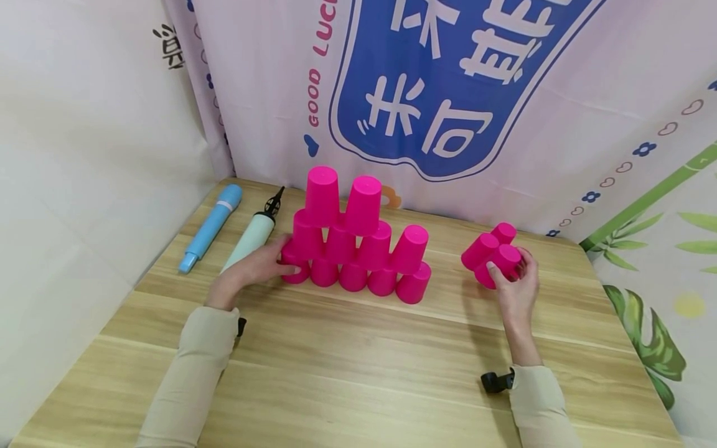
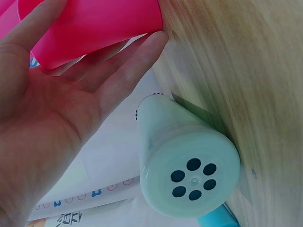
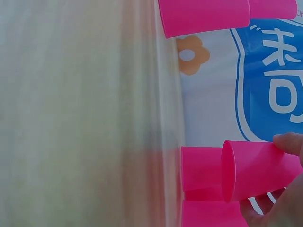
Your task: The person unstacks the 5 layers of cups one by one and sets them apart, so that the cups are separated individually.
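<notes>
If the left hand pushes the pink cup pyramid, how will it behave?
The pink cup pyramid probably topples easily: upside-down cups balance on narrow bases, some tilted. The cups look like thin, light plastic, so the left hand touching the bottom-left cup could shift it.

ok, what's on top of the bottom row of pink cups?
Four upturned pink cups sit on the bottom row, two more above them. The left hand covers the row's left end.

Pink cups [image 1: 358, 249]: smooth plastic w/ slight sheen. Table [image 1: 358, 361]: light wood grain, matt. Mint pump [image 1: 250, 239] & blue tube [image 1: 213, 225]: smooth matt plastic. Backdrop [image 1: 504, 124]: printed cloth, soft folds. Sleeves [image 1: 196, 367]: beige knit fabric.
</notes>
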`<action>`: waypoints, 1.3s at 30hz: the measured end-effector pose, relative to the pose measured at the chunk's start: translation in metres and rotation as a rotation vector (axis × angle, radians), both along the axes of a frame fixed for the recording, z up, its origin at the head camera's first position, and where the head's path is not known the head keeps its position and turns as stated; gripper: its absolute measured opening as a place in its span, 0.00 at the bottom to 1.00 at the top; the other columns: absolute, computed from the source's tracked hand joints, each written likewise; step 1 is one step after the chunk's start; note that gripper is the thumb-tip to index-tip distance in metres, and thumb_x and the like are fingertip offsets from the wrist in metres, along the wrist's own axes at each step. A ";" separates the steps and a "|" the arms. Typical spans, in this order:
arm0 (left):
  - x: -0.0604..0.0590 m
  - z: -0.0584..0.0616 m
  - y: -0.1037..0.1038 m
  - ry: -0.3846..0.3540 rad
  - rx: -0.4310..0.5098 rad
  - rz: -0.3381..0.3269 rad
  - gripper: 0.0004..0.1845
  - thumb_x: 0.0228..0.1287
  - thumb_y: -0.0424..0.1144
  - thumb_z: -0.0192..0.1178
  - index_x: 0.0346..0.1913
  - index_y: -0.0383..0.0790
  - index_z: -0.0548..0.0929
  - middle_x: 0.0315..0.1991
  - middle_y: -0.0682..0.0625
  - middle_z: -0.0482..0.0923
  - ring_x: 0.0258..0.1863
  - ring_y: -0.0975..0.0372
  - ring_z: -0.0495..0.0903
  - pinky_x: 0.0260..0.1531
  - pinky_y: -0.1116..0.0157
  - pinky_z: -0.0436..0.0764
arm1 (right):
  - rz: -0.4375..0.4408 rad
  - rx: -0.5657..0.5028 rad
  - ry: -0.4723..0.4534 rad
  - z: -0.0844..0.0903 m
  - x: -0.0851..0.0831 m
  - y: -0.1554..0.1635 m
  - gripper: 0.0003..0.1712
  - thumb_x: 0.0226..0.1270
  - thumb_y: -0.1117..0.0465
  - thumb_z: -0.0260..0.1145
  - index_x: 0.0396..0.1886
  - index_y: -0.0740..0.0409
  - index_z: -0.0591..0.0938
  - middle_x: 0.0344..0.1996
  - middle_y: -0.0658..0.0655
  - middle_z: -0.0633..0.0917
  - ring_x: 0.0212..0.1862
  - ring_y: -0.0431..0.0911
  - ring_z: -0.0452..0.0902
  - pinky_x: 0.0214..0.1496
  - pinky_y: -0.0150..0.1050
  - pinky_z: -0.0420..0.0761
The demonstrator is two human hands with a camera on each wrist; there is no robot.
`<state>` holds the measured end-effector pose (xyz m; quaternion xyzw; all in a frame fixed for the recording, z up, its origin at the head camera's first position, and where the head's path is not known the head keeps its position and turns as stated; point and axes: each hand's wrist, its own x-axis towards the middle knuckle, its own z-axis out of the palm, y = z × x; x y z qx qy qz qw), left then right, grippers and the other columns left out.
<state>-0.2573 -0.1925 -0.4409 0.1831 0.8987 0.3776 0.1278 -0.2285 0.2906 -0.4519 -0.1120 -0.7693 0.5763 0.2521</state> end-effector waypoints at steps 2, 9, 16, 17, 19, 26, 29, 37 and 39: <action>0.000 -0.001 0.000 0.000 0.003 -0.002 0.39 0.65 0.43 0.63 0.70 0.30 0.55 0.59 0.36 0.71 0.54 0.48 0.74 0.57 0.48 0.72 | -0.003 0.002 -0.008 -0.003 0.000 0.001 0.38 0.61 0.64 0.70 0.69 0.53 0.65 0.62 0.57 0.73 0.60 0.49 0.69 0.63 0.43 0.71; -0.001 -0.001 0.000 0.005 0.005 -0.003 0.38 0.66 0.42 0.62 0.70 0.30 0.55 0.59 0.36 0.71 0.54 0.48 0.74 0.57 0.48 0.71 | -0.031 0.012 -0.013 -0.010 -0.003 0.005 0.38 0.60 0.64 0.70 0.68 0.54 0.65 0.62 0.58 0.74 0.61 0.50 0.69 0.64 0.43 0.71; 0.000 -0.001 0.000 0.000 -0.001 0.000 0.39 0.65 0.41 0.62 0.71 0.30 0.54 0.60 0.35 0.71 0.55 0.47 0.74 0.58 0.48 0.71 | -0.034 0.013 -0.047 -0.011 -0.004 0.007 0.38 0.61 0.64 0.69 0.69 0.55 0.64 0.62 0.58 0.73 0.61 0.50 0.69 0.64 0.42 0.71; 0.000 -0.001 0.000 0.000 0.000 -0.001 0.39 0.65 0.41 0.62 0.71 0.29 0.54 0.60 0.35 0.71 0.55 0.47 0.74 0.57 0.48 0.71 | -0.038 0.012 -0.052 -0.011 -0.004 0.008 0.38 0.61 0.64 0.69 0.69 0.55 0.63 0.62 0.58 0.73 0.60 0.50 0.69 0.63 0.42 0.71; 0.000 -0.001 0.000 0.001 0.002 -0.002 0.39 0.66 0.41 0.62 0.70 0.29 0.54 0.59 0.35 0.71 0.54 0.47 0.74 0.57 0.48 0.71 | -0.047 0.004 -0.065 -0.010 -0.004 0.010 0.38 0.61 0.64 0.69 0.69 0.55 0.63 0.62 0.58 0.72 0.60 0.49 0.68 0.62 0.41 0.72; -0.001 -0.001 -0.001 0.011 0.000 -0.002 0.37 0.65 0.41 0.62 0.69 0.30 0.56 0.57 0.36 0.72 0.53 0.48 0.74 0.56 0.48 0.72 | -0.083 0.007 -0.098 -0.009 -0.004 0.018 0.39 0.61 0.63 0.69 0.69 0.54 0.63 0.62 0.59 0.72 0.59 0.48 0.69 0.61 0.39 0.73; -0.001 0.000 -0.001 0.008 -0.003 0.000 0.37 0.65 0.42 0.62 0.69 0.30 0.56 0.57 0.37 0.73 0.53 0.48 0.74 0.56 0.48 0.72 | -0.087 0.009 -0.110 -0.009 -0.004 0.020 0.39 0.61 0.63 0.70 0.69 0.54 0.62 0.63 0.58 0.72 0.60 0.49 0.69 0.62 0.40 0.73; -0.001 -0.001 -0.001 0.009 0.000 0.000 0.37 0.65 0.42 0.63 0.69 0.30 0.56 0.57 0.37 0.73 0.52 0.49 0.75 0.56 0.48 0.72 | -0.097 0.014 -0.114 -0.011 -0.003 0.024 0.39 0.60 0.63 0.70 0.69 0.54 0.63 0.63 0.59 0.72 0.60 0.50 0.69 0.62 0.42 0.73; -0.001 -0.001 -0.001 0.008 0.000 0.000 0.37 0.65 0.42 0.63 0.69 0.30 0.56 0.57 0.37 0.73 0.52 0.49 0.75 0.56 0.48 0.72 | -0.102 0.017 -0.111 -0.011 -0.003 0.024 0.39 0.60 0.63 0.70 0.69 0.54 0.63 0.63 0.59 0.72 0.60 0.50 0.69 0.62 0.42 0.73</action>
